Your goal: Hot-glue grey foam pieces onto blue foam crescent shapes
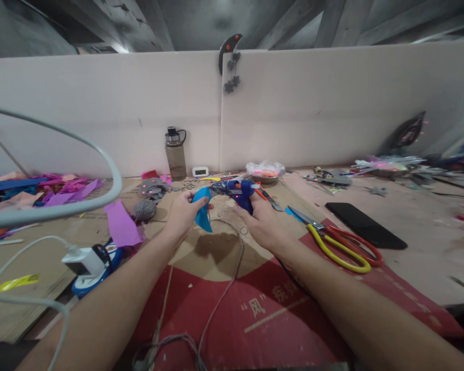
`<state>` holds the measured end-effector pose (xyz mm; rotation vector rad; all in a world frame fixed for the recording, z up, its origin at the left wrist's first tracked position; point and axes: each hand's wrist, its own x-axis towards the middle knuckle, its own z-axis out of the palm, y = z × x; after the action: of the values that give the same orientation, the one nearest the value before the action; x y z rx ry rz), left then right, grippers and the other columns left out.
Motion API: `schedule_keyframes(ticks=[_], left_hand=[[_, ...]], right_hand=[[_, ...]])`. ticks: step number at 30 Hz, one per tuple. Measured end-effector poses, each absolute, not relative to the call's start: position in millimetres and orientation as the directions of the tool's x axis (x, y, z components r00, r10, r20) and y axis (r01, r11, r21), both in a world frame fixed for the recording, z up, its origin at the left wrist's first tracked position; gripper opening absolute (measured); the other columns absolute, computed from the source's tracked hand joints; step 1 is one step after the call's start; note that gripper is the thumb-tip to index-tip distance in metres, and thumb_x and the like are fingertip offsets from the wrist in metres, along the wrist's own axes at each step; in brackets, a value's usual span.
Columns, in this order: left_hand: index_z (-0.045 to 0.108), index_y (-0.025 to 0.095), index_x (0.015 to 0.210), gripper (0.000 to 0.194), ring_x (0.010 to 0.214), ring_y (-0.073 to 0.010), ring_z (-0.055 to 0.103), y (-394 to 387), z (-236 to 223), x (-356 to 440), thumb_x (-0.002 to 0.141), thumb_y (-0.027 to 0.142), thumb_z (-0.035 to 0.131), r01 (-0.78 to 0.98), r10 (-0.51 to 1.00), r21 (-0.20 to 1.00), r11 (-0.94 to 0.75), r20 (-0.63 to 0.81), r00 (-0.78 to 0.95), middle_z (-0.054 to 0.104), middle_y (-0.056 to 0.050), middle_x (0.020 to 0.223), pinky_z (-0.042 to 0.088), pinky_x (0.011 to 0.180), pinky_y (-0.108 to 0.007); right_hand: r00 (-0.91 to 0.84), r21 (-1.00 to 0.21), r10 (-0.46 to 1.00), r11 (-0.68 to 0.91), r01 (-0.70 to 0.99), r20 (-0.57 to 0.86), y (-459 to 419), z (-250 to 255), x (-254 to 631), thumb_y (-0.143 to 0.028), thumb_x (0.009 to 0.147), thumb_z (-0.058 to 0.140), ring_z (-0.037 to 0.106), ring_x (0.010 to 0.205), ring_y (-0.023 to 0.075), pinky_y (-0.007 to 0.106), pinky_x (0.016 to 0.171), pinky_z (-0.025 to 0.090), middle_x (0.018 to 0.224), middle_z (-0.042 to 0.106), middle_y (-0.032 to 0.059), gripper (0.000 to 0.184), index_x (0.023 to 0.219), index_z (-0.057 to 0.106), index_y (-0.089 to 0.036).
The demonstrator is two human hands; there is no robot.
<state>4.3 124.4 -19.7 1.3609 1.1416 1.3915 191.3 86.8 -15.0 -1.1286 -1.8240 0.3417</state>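
Note:
In the middle of the head view, my left hand (pixel 184 212) is closed on a curved blue piece of felt-like material (pixel 204 216), pinched between thumb and fingers. My right hand (pixel 261 219) grips a dark blue glue gun (pixel 243 191) by its handle, with a pale glue stick poking out of its back end. The gun's nozzle points left and meets or nearly touches the upper part of the blue piece; I cannot tell which. A thin grey string (pixel 237 257) runs over the cardboard (pixel 216 257) below both hands.
Large scissors (pixel 340 245) with red and yellow handles and a black phone (pixel 365 224) lie at right. A bottle (pixel 175 157) and small clock (pixel 200 171) stand behind. Coloured scraps (pixel 69 191), grey yarn (pixel 144 209) and a charger (pixel 85 262) are left. A white tube (pixel 81 136) arcs nearby.

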Motion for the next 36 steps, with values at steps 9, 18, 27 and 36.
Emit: schedule_keyframes(ticks=[9,18,27,36], left_hand=[[0.058,0.013,0.084,0.029,0.063,-0.0197,0.066,127,-20,0,0.066,0.032,0.069,0.054,0.963,0.963,-0.263,0.266,-0.047,0.068,-0.008,0.070,0.050,0.053,-0.026],[0.059,0.012,0.087,0.033,0.065,-0.0218,0.067,125,-16,-1,0.065,0.034,0.069,0.107,0.956,0.957,-0.270,0.280,-0.088,0.069,-0.009,0.071,0.050,0.052,-0.027],[0.060,0.012,0.084,0.028,0.061,-0.0192,0.065,133,-18,-7,0.063,0.027,0.070,-0.007,0.952,0.962,-0.273,0.269,-0.145,0.067,-0.006,0.066,0.051,0.053,-0.028],[0.060,0.012,0.074,0.012,0.056,-0.0171,0.063,136,-12,-8,0.063,0.013,0.065,-0.354,0.992,0.935,-0.009,-0.036,-0.122,0.066,-0.006,0.062,0.048,0.046,-0.025]], right_hand=[[-0.169,-0.631,0.810,0.552,0.545,0.562,87,-17,192,-0.030,0.084,0.046,0.059,0.089,0.0226,0.036,0.079,0.045,0.100,0.065,0.0100,0.031,0.111,0.053,-0.017],[-0.178,-0.600,0.811,0.541,0.589,0.557,86,-16,190,-0.028,0.083,0.047,0.059,0.086,0.0237,0.036,0.077,0.044,0.097,0.065,0.0104,0.031,0.111,0.053,-0.016],[-0.170,-0.641,0.826,0.531,0.554,0.537,88,-18,189,-0.028,0.080,0.051,0.058,0.083,0.0234,0.037,0.074,0.043,0.091,0.064,0.0092,0.024,0.101,0.056,-0.018],[0.032,-0.908,0.927,0.357,0.219,0.373,128,-38,217,-0.042,0.078,0.050,0.055,0.058,0.0144,0.028,0.055,0.044,0.077,0.064,0.0029,0.028,0.093,0.058,-0.020]])
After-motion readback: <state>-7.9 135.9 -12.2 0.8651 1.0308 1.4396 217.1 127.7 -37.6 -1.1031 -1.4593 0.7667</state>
